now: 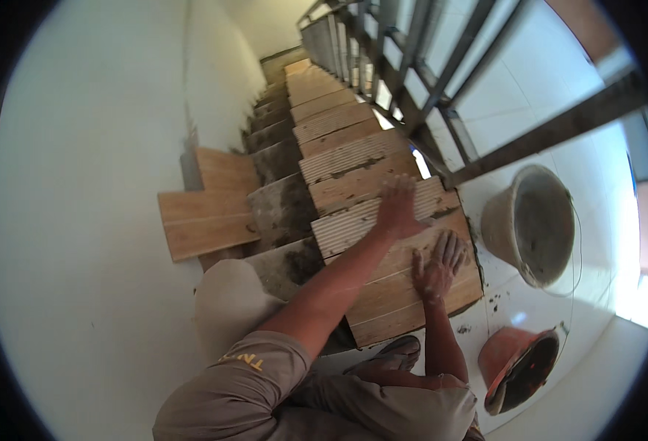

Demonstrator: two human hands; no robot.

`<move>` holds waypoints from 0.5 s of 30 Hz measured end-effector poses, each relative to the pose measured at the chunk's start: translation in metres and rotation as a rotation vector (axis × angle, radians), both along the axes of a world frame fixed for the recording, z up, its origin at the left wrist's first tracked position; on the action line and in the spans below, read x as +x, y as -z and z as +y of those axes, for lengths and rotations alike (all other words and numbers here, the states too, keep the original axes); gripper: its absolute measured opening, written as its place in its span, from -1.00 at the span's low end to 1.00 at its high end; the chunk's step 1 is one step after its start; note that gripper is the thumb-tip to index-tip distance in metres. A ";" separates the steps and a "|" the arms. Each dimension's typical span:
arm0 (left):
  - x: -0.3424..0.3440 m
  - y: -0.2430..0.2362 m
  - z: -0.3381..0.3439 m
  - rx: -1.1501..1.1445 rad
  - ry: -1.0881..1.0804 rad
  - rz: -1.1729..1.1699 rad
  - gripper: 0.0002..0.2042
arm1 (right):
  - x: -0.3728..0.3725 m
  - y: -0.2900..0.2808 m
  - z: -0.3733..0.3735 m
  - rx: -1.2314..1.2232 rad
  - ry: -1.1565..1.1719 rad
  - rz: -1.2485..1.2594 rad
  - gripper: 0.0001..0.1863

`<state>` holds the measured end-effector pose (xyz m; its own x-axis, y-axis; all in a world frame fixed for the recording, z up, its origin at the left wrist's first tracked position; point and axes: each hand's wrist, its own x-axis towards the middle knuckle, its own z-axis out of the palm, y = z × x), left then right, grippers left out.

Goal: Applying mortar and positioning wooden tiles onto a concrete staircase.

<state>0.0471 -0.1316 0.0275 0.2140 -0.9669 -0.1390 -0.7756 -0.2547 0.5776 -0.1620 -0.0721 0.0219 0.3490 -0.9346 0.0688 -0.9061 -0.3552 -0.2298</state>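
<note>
Bucket [502, 224], grey inside, near wood-look tile [386, 300]

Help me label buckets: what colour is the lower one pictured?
The lower bucket is reddish-orange outside; head view shows it best.

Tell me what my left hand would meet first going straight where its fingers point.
Probably the wood-look tile just beyond the ribbed strip, though depth is unclear and your left hand might pass above.

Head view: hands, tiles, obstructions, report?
Left hand open at ribbed strip. Right hand open at wood-look tile. Grey bucket, red bucket off to the right.
</note>
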 end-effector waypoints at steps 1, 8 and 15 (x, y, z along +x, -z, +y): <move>0.002 -0.004 0.010 -0.071 0.008 -0.061 0.23 | 0.004 0.002 0.001 -0.002 -0.050 0.000 -0.01; 0.009 -0.031 0.094 -0.200 -0.759 -0.068 0.11 | 0.000 0.013 0.000 -0.030 -0.056 0.033 -0.03; 0.058 0.011 0.155 -0.041 -1.092 0.191 -0.04 | -0.007 0.022 0.001 -0.068 -0.058 0.155 -0.05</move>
<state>0.1046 0.0231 0.0166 0.9324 -0.2763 -0.2330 -0.0431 -0.7249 0.6875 -0.1688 -0.0708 0.0003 0.4138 -0.9075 0.0727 -0.9062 -0.4182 -0.0628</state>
